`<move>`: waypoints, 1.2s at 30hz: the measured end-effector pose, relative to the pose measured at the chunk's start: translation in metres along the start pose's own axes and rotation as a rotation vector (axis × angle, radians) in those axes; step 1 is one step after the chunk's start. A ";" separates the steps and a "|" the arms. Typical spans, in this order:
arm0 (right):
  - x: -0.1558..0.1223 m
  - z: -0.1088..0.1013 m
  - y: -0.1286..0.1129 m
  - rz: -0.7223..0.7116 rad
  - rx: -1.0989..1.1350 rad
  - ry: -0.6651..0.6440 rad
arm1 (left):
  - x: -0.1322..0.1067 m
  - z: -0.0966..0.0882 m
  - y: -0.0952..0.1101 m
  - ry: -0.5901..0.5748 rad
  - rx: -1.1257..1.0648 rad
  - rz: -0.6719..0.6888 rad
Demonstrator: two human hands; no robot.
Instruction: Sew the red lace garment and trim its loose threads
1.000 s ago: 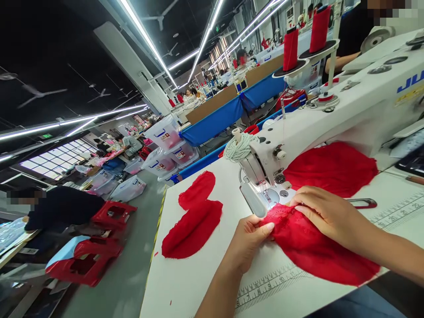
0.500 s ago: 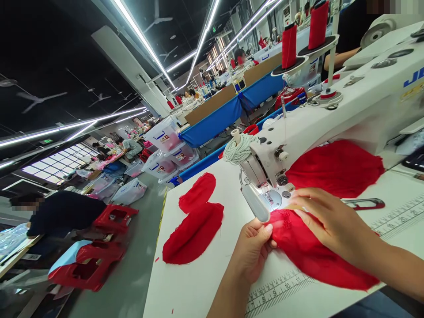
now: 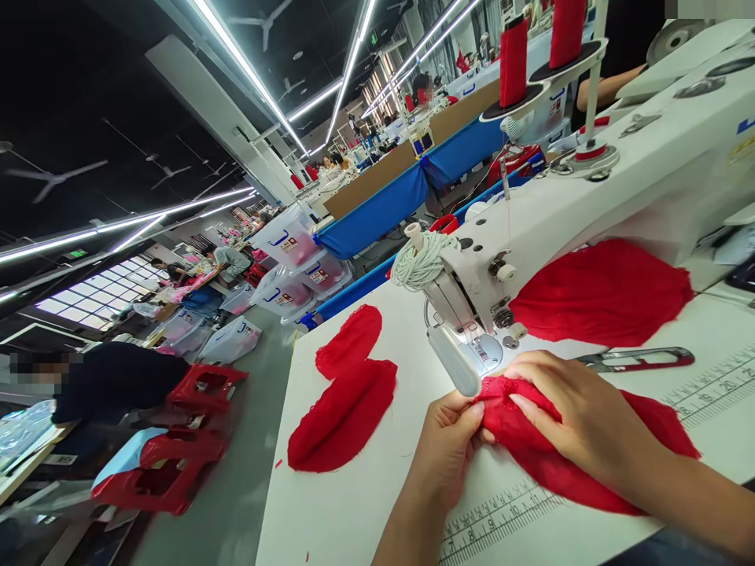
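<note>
A piece of red lace fabric point(image 3: 560, 464) lies on the white sewing table point(image 3: 354, 503), its near end by the presser foot of the white sewing machine point(image 3: 590, 204). My left hand point(image 3: 445, 448) pinches the fabric's left edge, fingers closed on it. Fingers of my right hand point(image 3: 581, 417) lie stretched flat on top of the fabric, pressing it down just in front of the needle area.
Two red fabric pieces point(image 3: 348, 393) lie at the table's left; a larger red piece point(image 3: 602, 291) sits under the machine arm. Thread snips point(image 3: 637, 359) lie to the right. Red thread cones point(image 3: 513, 63) stand above. Other workers, red stools point(image 3: 200, 389) and plastic bins point(image 3: 289, 236) fill the aisle left.
The red lace piece has been drawn toward me and turned slightly; both hands moved a little nearer with it. The view tilted down a bit.
</note>
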State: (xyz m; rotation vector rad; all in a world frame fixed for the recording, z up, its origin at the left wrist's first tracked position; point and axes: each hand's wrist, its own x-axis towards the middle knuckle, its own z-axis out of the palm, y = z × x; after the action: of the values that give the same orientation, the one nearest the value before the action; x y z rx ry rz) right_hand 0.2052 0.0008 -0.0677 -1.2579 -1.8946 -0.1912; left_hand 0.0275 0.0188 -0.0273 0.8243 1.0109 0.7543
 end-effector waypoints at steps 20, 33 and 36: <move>0.005 -0.004 -0.007 0.025 0.036 0.028 | 0.001 -0.002 -0.001 0.011 -0.028 0.045; 0.004 -0.003 -0.006 0.139 0.130 0.023 | -0.001 -0.002 -0.002 -0.015 -0.027 0.065; 0.004 -0.004 -0.007 0.129 0.150 0.002 | -0.001 -0.002 -0.004 0.001 -0.004 0.072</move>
State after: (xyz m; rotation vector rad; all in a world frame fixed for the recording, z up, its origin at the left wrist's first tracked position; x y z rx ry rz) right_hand 0.2012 -0.0014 -0.0604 -1.2717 -1.7835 0.0173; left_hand 0.0262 0.0165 -0.0312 0.8605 0.9843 0.8178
